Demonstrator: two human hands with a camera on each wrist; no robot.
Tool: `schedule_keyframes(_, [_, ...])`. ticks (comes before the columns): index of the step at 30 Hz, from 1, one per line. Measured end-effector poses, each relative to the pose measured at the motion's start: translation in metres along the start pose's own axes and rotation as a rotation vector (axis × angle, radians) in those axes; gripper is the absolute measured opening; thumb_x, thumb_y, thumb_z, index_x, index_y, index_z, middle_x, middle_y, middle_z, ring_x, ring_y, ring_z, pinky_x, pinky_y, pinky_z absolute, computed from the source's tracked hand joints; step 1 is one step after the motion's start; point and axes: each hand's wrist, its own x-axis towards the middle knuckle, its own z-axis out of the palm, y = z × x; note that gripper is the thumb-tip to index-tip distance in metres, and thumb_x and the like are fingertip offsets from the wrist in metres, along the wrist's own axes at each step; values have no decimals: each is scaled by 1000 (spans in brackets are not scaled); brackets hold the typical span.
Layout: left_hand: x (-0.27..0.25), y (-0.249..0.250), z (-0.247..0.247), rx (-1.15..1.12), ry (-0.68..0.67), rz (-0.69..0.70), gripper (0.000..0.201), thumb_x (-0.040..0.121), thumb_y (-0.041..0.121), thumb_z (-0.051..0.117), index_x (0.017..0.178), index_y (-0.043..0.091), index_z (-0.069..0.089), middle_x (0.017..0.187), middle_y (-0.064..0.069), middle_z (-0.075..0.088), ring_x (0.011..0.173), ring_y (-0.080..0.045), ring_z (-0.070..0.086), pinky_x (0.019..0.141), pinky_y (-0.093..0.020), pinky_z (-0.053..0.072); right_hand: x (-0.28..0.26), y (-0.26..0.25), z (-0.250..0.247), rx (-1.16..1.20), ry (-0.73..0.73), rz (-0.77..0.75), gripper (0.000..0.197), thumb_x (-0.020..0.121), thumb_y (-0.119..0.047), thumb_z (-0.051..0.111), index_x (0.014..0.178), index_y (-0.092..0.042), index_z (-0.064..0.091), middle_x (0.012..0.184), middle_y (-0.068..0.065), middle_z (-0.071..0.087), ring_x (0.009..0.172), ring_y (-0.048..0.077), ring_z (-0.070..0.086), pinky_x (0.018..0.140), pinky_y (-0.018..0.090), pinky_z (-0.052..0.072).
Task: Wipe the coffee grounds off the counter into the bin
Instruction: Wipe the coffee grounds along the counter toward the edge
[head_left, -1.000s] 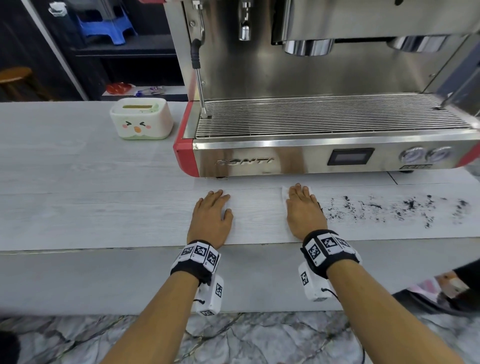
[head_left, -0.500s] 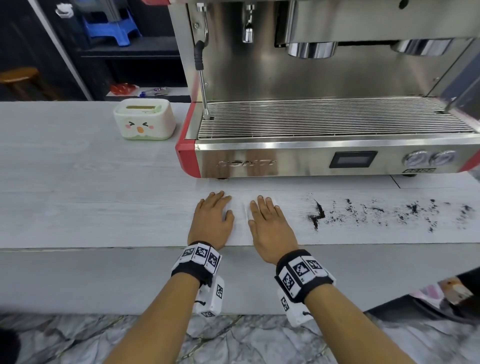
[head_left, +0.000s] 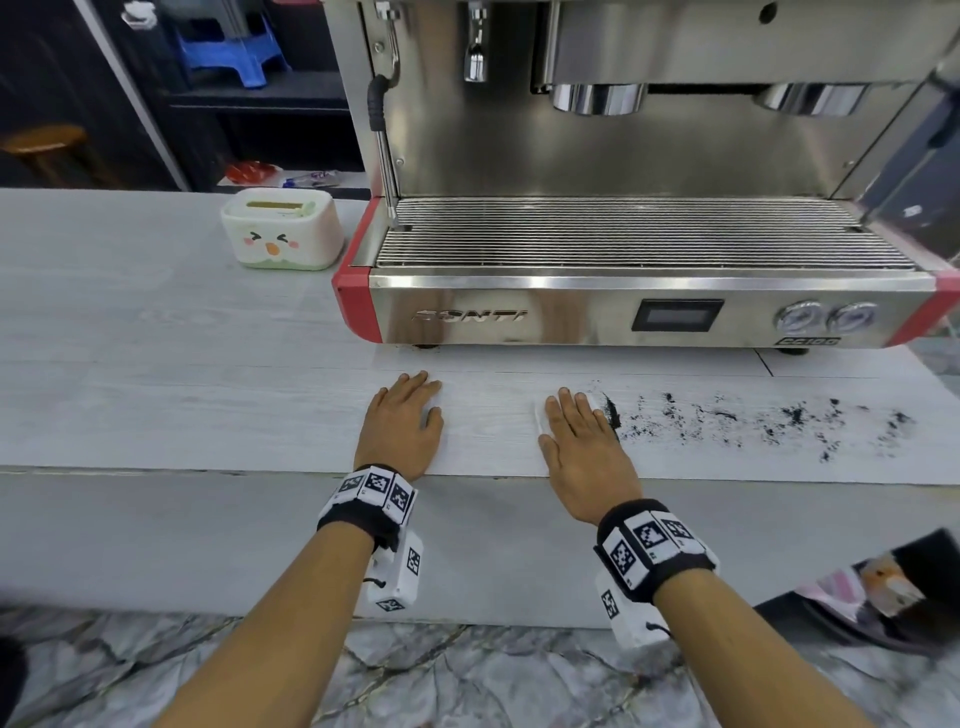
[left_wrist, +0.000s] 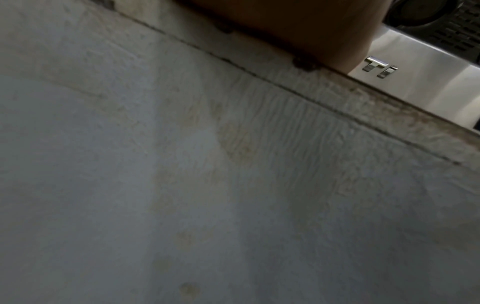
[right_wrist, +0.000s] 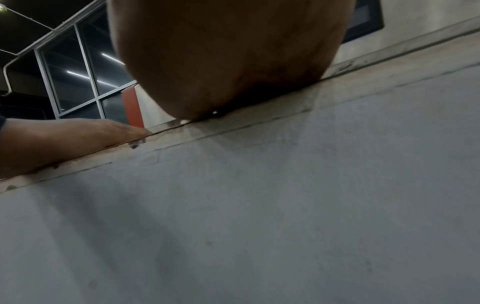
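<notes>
Fingers of right hand: straight, pressed flat on a white cloth, only its edges showing round them. Fingers of left hand: straight, flat on the bare surface, holding nothing.

Change: right hand has moved rightward, away from the left hand, since half a second ago; a dark ridge of grounds now lies against its outer edge. Left hand has stayed put.

Coffee grounds: one scattered trail on the surface, running right from the right hand, before the espresso machine.

Count: two hands, one cloth, one machine, one white face-printed container beside the machine's left end.
</notes>
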Motion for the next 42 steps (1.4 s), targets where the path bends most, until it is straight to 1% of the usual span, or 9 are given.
schedule_keyframes(3, [-3,7,2,-22,16,-42,44,93,20,44,137,21,47,151,0,36,144,-18,25,120,-38,11,-3,15,-4,-13,32,8,81,82,-45,-13,150,-10,12,160,7,8,148,22,5,116,30,-2])
schedule_keyframes(6, [-6,17,6,-39,30,-71,45,92,17,45,137,20,46,151,-1,37,144,-19,25,120,-39,10,-4,28,-7,-18,39,19,77,85,-43,-11,150,-9,15,159,8,12,148,23,9,118,32,4])
schedule_keyframes(10, [-8,35,13,-71,30,-39,47,92,18,46,139,19,44,151,-2,37,144,-20,24,121,-38,9,-5,37,-17,39,38,68,53,101,-27,15,150,-8,14,160,9,11,147,23,8,118,32,6])
schedule_keyframes(14, [-4,58,23,-117,14,22,46,93,19,46,139,20,44,152,-1,36,145,-19,22,120,-36,9,-5,18,-24,128,137,-10,50,102,-23,19,149,-7,17,159,10,12,148,24,8,118,33,5])
schedule_keyframes(21, [-1,79,40,-122,-30,64,45,95,23,45,139,20,43,152,-1,34,145,-19,22,120,-35,10,-5,-3,2,48,67,-111,69,91,-36,0,146,-3,26,155,17,23,145,30,19,117,38,7])
schedule_keyframes(25, [-3,75,44,-9,-48,98,46,96,25,41,141,19,40,153,-2,33,145,-19,21,121,-35,9,-5,14,-1,19,45,-108,74,87,-38,-8,149,-6,18,158,13,14,147,26,11,119,36,5])
schedule_keyframes(35, [-4,78,42,-14,-60,72,45,97,26,40,142,21,40,154,1,31,145,-16,20,121,-32,7,-16,66,-10,-40,45,-58,76,86,-40,-11,150,-8,14,159,10,11,148,23,8,117,31,1])
schedule_keyframes(40, [-4,78,44,-29,-47,62,44,96,25,41,141,21,42,153,1,33,144,-16,22,121,-33,8,-19,80,-22,43,44,12,54,100,-27,12,150,-7,14,159,10,11,148,23,8,118,32,3])
schedule_keyframes(42, [-4,79,45,-30,-42,57,44,96,25,42,140,21,43,153,1,34,144,-16,23,121,-33,9,-18,75,-27,89,96,23,53,100,-26,14,149,-7,18,159,10,14,147,23,10,119,32,5])
